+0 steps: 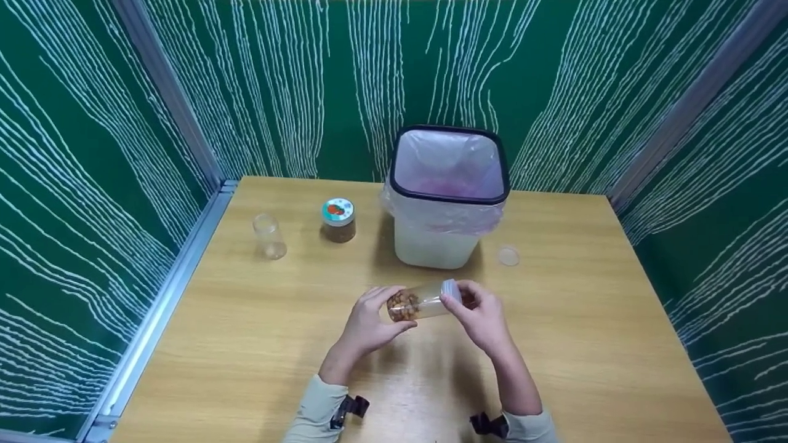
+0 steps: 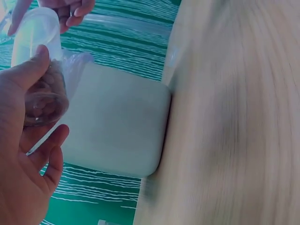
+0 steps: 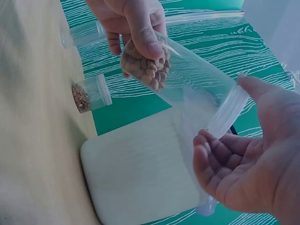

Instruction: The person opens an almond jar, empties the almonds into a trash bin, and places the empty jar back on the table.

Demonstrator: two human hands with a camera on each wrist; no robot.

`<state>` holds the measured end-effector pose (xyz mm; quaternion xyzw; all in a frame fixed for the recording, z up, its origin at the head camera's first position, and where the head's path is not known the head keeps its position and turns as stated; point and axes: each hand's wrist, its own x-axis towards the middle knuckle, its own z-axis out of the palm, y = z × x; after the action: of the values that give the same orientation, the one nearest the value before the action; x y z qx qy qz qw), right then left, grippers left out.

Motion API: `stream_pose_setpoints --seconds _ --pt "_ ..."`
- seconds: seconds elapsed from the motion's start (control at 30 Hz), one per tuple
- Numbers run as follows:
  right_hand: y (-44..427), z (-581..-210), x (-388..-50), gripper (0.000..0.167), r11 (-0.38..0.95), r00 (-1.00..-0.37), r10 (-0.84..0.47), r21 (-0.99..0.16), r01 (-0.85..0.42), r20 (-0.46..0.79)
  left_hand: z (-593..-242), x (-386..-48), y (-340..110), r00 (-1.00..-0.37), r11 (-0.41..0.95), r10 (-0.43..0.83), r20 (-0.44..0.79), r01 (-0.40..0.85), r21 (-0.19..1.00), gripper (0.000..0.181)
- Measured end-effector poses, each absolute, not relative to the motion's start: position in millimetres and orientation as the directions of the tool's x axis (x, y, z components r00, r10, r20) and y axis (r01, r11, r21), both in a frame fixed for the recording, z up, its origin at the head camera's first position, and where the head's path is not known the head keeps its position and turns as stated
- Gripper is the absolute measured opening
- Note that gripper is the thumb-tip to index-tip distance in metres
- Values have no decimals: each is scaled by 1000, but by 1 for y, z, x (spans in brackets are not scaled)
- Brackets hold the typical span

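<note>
A clear plastic jar (image 1: pixel 431 301) with brown nuts (image 3: pixel 145 68) gathered at its bottom is held tilted above the table, in front of the bin. My left hand (image 1: pixel 371 321) grips the nut-filled end, the thumb lying along the jar's side in the left wrist view. At the other end, my right hand (image 1: pixel 486 320) holds the whitish ribbed lid (image 3: pixel 228 111) between thumb and fingers. Whether the lid is loose or seated cannot be told.
Behind the jar stands a white bin (image 1: pixel 434 243) with a black rim and a pinkish liner. To its left are a lidded jar (image 1: pixel 339 231) with brown contents and a clear jar (image 1: pixel 269 237). A clear disc (image 1: pixel 508 256) lies right of the bin.
</note>
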<state>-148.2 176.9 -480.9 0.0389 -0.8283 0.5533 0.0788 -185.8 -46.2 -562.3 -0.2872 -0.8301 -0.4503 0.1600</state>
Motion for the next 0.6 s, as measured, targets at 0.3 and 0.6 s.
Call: stream_pose_setpoints --seconds 0.3,0.6 --pt "188 -476 -134 43 348 -915 -245 -852 -391 320 -569 -179 -50 -810 439 387 441 582 685 61" --pt "198 -502 -145 67 258 -889 -364 -887 -383 278 -572 -181 -53 -828 423 361 429 555 716 61"
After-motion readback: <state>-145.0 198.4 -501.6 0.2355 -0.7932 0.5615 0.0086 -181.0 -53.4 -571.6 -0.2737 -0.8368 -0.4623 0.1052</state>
